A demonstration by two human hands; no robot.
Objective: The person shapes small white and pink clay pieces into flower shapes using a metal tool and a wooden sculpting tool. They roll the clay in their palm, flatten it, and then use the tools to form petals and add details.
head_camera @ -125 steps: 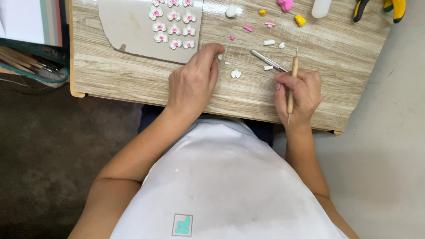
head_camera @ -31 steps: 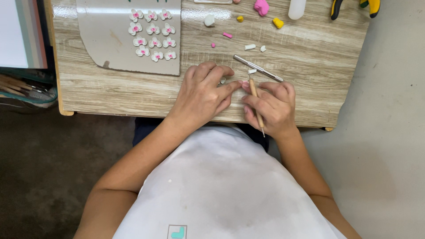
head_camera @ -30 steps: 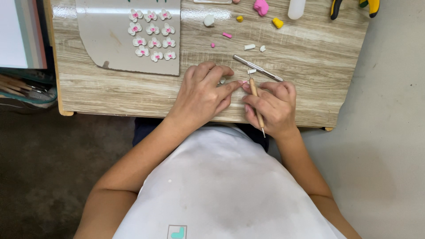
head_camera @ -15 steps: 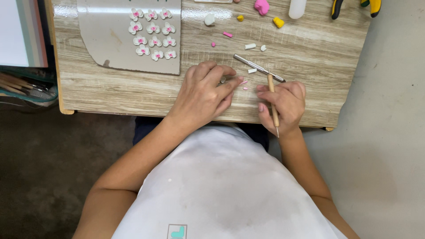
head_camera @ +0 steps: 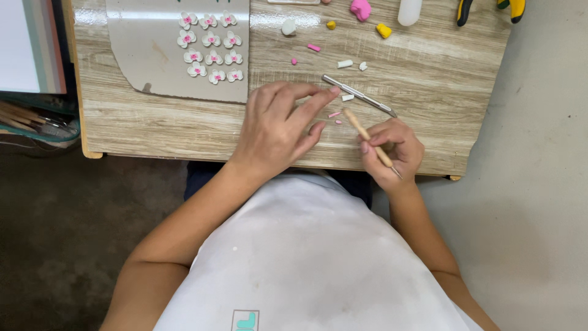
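My right hand [head_camera: 392,150] grips a thin wooden modelling tool [head_camera: 366,135], its blunt end pointing up-left toward two tiny pink clay bits [head_camera: 334,116] on the wooden table [head_camera: 422,79]. My left hand [head_camera: 278,125] rests on the table with fingers stretched out, index fingertip near a small white clay piece [head_camera: 347,97]; it holds nothing that I can see. A metal sculpting tool [head_camera: 360,95] lies diagonally just beyond both hands. Several white clay flowers with pink centres [head_camera: 208,57] sit on a grey sheet [head_camera: 153,61] at the upper left.
Small white, pink and yellow clay lumps [head_camera: 361,10] lie scattered along the far side, beside a white bottle [head_camera: 409,9] and yellow-handled pliers [head_camera: 514,7]. Papers [head_camera: 27,43] and brushes [head_camera: 30,119] sit left of the table. Bare floor lies to the right.
My hands, close together a second ago, have drawn apart. The right hand has pulled back to the right with the wooden tool, and the left index finger has stretched out toward the white piece.
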